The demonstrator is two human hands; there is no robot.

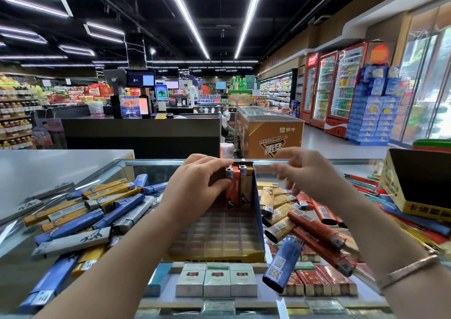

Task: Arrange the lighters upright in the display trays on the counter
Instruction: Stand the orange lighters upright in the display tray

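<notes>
L hand [200, 179] in the display tray [258, 211] at table [48, 167] centre, fingers [216, 170] pinching an upright lighter [229, 173] w/ two more, orange [233, 192] & tan [246, 187], in the far-right corner slots. R hand [307, 170] blurred above the right pile [314, 228], fingers spread, holding nothing. More lighters [80, 216] lie loose on the left; rest of tray grid bare
</notes>
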